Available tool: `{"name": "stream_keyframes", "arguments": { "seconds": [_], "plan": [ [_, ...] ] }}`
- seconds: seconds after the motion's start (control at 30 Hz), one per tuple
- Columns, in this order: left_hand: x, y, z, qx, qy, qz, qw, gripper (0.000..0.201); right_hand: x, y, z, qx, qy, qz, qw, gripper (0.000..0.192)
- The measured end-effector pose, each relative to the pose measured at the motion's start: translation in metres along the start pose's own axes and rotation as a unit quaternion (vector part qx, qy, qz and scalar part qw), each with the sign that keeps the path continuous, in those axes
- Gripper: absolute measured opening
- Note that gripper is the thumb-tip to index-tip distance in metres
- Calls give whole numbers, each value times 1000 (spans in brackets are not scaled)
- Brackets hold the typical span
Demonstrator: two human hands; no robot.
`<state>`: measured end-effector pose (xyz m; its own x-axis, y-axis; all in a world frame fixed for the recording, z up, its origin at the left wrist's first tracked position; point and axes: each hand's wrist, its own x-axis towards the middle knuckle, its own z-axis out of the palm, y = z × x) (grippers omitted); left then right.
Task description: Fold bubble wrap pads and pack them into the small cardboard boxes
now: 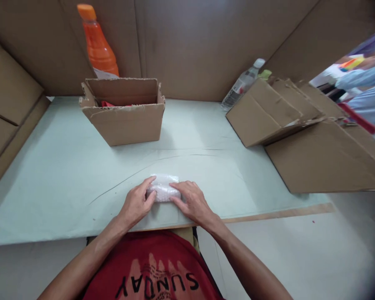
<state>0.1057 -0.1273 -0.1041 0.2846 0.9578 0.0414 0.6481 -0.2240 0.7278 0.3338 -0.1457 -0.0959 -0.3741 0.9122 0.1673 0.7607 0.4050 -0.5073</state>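
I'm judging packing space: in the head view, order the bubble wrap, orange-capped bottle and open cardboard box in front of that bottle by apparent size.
1. Open cardboard box
2. Orange-capped bottle, partly hidden
3. Bubble wrap, partly covered

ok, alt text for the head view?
Left hand and right hand hold a small bubble-wrapped bundle from either side on a pale green table. Behind it stand an open cardboard box and an orange bottle; to the right, a clear bottle and more cardboard boxes.
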Motion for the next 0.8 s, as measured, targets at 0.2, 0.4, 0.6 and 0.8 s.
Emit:
{"name": "stream_keyframes", "arguments": {
  "seconds": [0.2,0.4,0.6,0.8],
  "plan": [
    [23,-1,13,119,71,20,990,42,29,1,-2,-130,-23,29,991,56],
    [16,-5,13,31,101,-15,994,48,42,3,1,-63,-75,14,995,31],
    [3,-2,5,-213,13,-77,974,70,21,3,-4,126,-45,37,990,33],
    [3,13,3,-158,-5,3,987,62,19,0,-20,89,-76,10,993,48]
  ]
}}
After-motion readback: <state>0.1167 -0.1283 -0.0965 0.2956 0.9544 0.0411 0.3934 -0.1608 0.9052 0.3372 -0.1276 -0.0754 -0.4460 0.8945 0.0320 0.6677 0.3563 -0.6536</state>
